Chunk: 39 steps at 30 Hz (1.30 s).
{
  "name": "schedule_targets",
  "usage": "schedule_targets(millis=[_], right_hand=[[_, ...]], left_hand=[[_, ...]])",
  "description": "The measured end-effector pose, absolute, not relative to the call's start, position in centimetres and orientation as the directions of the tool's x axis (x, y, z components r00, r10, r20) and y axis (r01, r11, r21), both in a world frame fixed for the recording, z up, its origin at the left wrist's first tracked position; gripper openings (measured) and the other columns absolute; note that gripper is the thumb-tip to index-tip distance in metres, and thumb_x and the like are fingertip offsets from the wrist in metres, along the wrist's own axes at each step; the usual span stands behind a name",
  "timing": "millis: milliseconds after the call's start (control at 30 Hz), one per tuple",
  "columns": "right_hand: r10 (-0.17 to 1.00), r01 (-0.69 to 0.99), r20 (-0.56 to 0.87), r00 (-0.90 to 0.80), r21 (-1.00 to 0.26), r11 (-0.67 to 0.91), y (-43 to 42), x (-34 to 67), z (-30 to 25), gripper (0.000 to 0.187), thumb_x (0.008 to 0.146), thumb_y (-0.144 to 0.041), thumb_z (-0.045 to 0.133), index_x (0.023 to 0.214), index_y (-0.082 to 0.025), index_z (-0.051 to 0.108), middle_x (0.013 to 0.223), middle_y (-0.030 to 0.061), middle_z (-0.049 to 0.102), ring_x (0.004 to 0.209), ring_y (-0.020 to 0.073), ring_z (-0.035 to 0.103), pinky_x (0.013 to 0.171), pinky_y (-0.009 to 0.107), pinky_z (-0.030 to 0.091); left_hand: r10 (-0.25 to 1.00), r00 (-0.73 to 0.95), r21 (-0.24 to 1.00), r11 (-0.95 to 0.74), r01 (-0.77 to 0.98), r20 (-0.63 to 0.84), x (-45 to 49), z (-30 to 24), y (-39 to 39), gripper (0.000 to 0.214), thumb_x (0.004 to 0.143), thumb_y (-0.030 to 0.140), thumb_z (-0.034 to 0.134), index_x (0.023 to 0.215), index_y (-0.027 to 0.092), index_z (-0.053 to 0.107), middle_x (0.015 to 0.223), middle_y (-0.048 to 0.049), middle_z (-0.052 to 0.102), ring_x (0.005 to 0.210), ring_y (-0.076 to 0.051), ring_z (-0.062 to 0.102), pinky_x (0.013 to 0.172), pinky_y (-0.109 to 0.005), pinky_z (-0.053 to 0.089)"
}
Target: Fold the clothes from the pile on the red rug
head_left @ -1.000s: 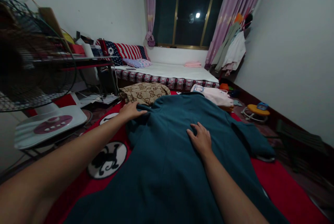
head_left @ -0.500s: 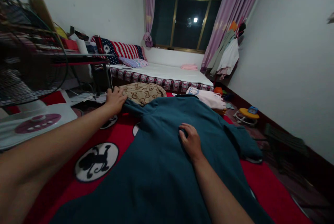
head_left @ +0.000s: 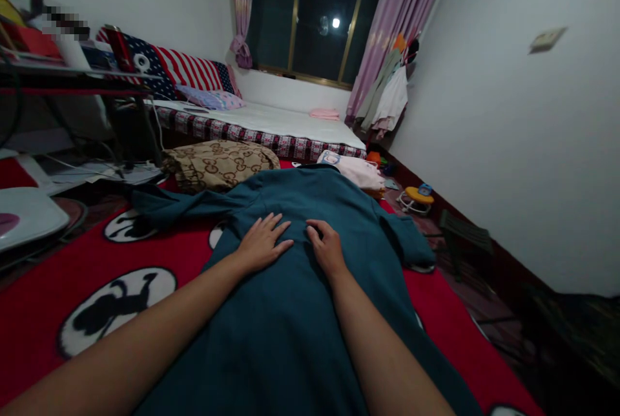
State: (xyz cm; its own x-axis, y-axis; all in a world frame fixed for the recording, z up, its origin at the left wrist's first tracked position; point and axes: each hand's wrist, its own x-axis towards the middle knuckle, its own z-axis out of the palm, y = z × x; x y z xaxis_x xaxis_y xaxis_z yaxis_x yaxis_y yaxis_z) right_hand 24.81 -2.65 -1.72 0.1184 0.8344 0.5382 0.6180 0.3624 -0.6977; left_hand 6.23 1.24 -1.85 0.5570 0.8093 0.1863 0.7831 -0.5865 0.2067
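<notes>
A teal, short-sleeved garment (head_left: 290,312), long like a dress, lies spread out on a red blanket (head_left: 194,274) with black-and-white round figures. Its collar points away from me and both sleeves reach outward. My left hand (head_left: 264,243) rests flat on its upper body, fingers spread. Just to the right, my right hand (head_left: 325,247) touches the same cloth with fingers loosely bent and nothing visible in them. Beyond the left sleeve sits a folded tan patterned cloth item (head_left: 223,164). Past the collar lies a folded pale pink garment (head_left: 356,174).
A bed (head_left: 271,122) with a striped cushion (head_left: 186,67) stands under the window. At left are a cluttered desk (head_left: 72,88) and part of a white fan base (head_left: 33,219). On the right floor stand a yellow stool (head_left: 417,195) and a dark folding stool (head_left: 465,235).
My left hand has let go of the left sleeve's end and come inward onto the garment's upper body. That sleeve now lies stretched out. The view has turned to the right.
</notes>
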Motion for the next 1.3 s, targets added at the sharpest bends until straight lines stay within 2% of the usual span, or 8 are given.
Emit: schedule_targets(millis=[167,333,500,633,733,833,967,1300], right_hand=[[0.868,0.561,0.471,0.157,-0.766,0.314,-2.6,24.8,-1.7,0.021,0.085,-0.025,0.053,0.097,-0.019,0.07,0.1,0.0055,0.071,0.096,0.0171,0.064,0.091,0.031,0.048],[0.923,0.593,0.377,0.074,-0.761,0.263,-3.2,25.6,-0.7,0.021,0.08,-0.017,0.055,0.094,-0.019,0.07,0.103,0.0041,0.071,0.098,0.0164,0.065,0.092,0.031,0.048],[0.91,0.878,0.414,-0.006,-0.433,0.203,-6.9,30.4,2.8,0.019,0.081,-0.017,0.056,0.093,-0.02,0.071,0.103,0.0039,0.07,0.097,0.0176,0.064,0.09,0.029,0.047],[0.9,0.972,0.37,0.228,-0.144,-0.187,-10.4,35.4,4.1,0.022,0.086,-0.025,0.053,0.099,-0.021,0.07,0.109,0.0071,0.067,0.095,0.022,0.064,0.081,0.032,0.047],[0.898,0.925,0.236,0.373,-0.02,-0.379,-12.1,37.7,3.3,0.03,0.088,-0.035,0.052,0.108,-0.019,0.068,0.109,0.0119,0.065,0.094,0.0258,0.065,0.075,0.034,0.047],[0.893,0.907,0.166,0.418,-0.016,-0.422,-12.7,38.5,1.9,0.041,0.088,-0.045,0.051,0.116,-0.017,0.063,0.11,0.0142,0.064,0.095,0.0281,0.065,0.073,0.035,0.047],[0.895,0.914,0.184,0.406,-0.063,-0.401,-12.6,38.7,0.7,0.047,0.087,-0.043,0.054,0.126,-0.016,0.055,0.112,0.0159,0.064,0.098,0.0278,0.065,0.076,0.035,0.047],[0.92,0.935,0.234,0.316,-0.241,-0.26,-11.3,38.7,1.0,0.039,0.081,-0.026,0.06,0.119,-0.016,0.061,0.109,0.0109,0.069,0.1,0.0245,0.065,0.086,0.034,0.047]], left_hand=[[0.808,0.542,0.277,-0.589,0.759,0.232,5.6,-2.0,2.1,0.058,0.091,0.057,0.039,0.139,0.026,0.048,0.151,-0.0067,0.036,0.142,-0.027,0.026,0.116,-0.046,0.02],[0.831,0.424,0.434,-0.551,0.713,0.359,4.8,-1.6,2.9,0.039,0.092,0.039,0.042,0.115,0.018,0.066,0.129,-0.0092,0.059,0.123,-0.021,0.05,0.108,-0.034,0.036],[0.883,0.205,0.381,-0.379,0.844,0.423,2.8,-0.2,2.5,0.029,0.086,0.026,0.049,0.108,0.019,0.067,0.112,-0.0097,0.062,0.109,-0.024,0.054,0.097,-0.035,0.044],[0.89,0.051,0.219,-0.167,0.961,0.454,0.8,1.3,1.9,0.033,0.086,0.036,0.053,0.111,0.016,0.062,0.112,-0.0157,0.057,0.109,-0.033,0.051,0.087,-0.043,0.046],[0.902,-0.043,0.197,-0.048,0.979,0.431,-0.4,1.6,2.0,0.048,0.086,0.047,0.052,0.115,0.009,0.058,0.112,-0.0224,0.055,0.106,-0.039,0.052,0.083,-0.048,0.047],[0.938,-0.05,0.242,-0.038,0.969,0.344,-1.0,1.2,2.5,0.053,0.087,0.05,0.05,0.123,0.012,0.053,0.113,-0.0216,0.054,0.099,-0.038,0.059,0.078,-0.046,0.049],[0.96,0.037,0.276,-0.116,0.954,0.277,-1.4,0.6,3.1,0.036,0.088,0.043,0.051,0.115,0.022,0.061,0.11,-0.0137,0.056,0.095,-0.03,0.062,0.078,-0.037,0.05],[0.911,0.066,0.345,-0.221,0.912,0.408,-3.1,1.3,4.7,0.018,0.085,0.03,0.055,0.092,0.02,0.068,0.1,-0.0089,0.063,0.098,-0.025,0.061,0.086,-0.032,0.048]])
